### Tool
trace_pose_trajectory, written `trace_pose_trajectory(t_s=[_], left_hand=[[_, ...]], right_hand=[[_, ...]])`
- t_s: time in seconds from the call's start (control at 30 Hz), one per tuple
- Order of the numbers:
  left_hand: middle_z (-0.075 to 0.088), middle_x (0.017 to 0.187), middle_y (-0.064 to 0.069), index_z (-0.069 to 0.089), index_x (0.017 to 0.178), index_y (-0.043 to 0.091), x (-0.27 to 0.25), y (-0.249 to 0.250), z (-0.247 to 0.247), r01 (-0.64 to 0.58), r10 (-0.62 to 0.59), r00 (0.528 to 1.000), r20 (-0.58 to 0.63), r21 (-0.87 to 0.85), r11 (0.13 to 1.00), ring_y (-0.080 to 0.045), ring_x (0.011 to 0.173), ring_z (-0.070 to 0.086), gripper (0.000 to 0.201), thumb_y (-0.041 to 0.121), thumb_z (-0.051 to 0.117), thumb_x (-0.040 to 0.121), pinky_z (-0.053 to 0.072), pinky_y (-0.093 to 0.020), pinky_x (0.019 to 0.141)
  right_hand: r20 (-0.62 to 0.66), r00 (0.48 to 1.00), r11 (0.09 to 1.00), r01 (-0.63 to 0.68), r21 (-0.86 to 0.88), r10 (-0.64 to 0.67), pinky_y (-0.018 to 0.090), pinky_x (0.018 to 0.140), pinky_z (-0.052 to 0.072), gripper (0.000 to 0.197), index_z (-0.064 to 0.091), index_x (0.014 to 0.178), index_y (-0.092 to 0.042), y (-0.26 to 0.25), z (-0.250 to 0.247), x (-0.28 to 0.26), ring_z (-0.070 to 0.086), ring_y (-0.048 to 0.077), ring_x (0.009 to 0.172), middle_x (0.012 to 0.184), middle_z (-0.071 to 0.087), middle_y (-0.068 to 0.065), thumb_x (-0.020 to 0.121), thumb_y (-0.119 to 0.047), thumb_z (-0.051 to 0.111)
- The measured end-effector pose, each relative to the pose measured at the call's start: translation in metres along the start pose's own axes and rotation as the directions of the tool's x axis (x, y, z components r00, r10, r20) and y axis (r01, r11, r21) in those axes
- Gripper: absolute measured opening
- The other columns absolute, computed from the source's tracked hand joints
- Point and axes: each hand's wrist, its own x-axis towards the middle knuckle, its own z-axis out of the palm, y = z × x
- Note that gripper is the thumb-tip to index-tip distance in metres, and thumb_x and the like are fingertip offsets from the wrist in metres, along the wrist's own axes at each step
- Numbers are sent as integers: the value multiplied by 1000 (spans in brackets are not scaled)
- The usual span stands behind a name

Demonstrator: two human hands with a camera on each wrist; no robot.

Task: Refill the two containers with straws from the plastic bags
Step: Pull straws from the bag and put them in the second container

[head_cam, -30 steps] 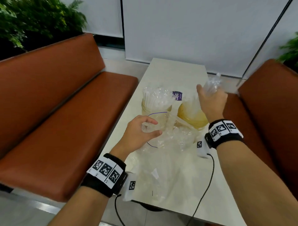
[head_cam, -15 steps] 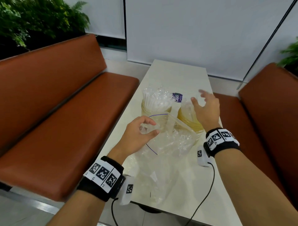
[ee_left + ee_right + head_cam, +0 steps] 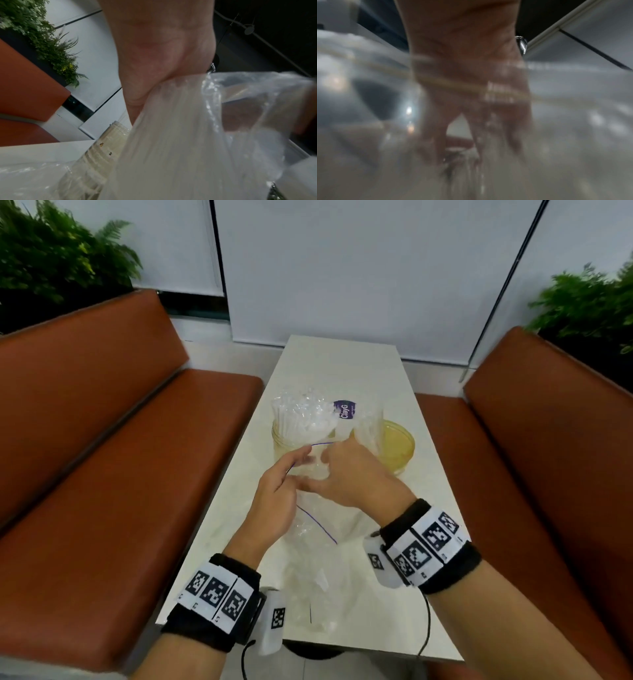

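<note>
head view | both hands, left hand [image 3: 274,491] and right hand [image 3: 349,470], pinching crinkly clear plastic bag [image 3: 318,529] | looks flimsy, slippery, grab near the mouth imo

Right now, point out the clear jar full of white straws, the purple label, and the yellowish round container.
Clear jar of white straws [image 3: 291,440]: head view, front glass wall.
Purple label [image 3: 345,409]: head view, centre.
Yellowish round container [image 3: 399,440]: head view, inner wall.

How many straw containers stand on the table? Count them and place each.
2: the left container, packed with white straws, and the yellowish right container beside it, behind both hands.
</note>
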Motion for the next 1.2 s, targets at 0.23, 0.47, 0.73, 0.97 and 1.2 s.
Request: trace_pose_trajectory(t_s=[0.23,0.47,0.73,0.97,1.2], left_hand=[[65,124,-5,60,135,19,-2,-1,-2,55,-58,998,-9,-170,984,-24,105,67,57,-9,27,98,56,-25,70],[63,130,4,55,140,25,-4,0,2,64,-68,997,-21,-151,986,-15,118,65,52,-2,32,103,51,-27,93],[62,126,16,55,140,25,-5,5,-5,68,-65,997,34,-121,990,9,118,58,46,2,42,102,48,-13,96],[58,135,20,55,138,33,-13,4,-5,33,-31,994,109,-21,999,-1,121,58,81,66,80,67,46,-20,93],[64,126,20,58,130,37,-6,8,4,39,-38,992,124,-5,999,5,118,51,70,50,86,67,38,-12,88]], right_hand=[[137,990,965,-62,255,27,34,90,51,65,52,131,-15,5,22,-9,62,21,109,120,62,1,83,-52,74],[-59,996,998,-68,5,68,36,74,50,52,50,126,-8,-3,37,-7,65,28,100,111,63,10,96,-51,57],[-86,980,974,166,-154,-181,34,61,45,36,61,121,-9,-2,40,-4,65,32,83,97,67,16,105,-36,43],[-299,937,980,198,27,-181,43,71,57,38,68,101,-10,-5,-15,9,66,28,76,85,69,11,102,-43,51],[-453,871,934,303,189,-190,28,63,50,35,71,90,-11,-15,-31,12,55,9,60,63,55,-11,97,-44,60]])
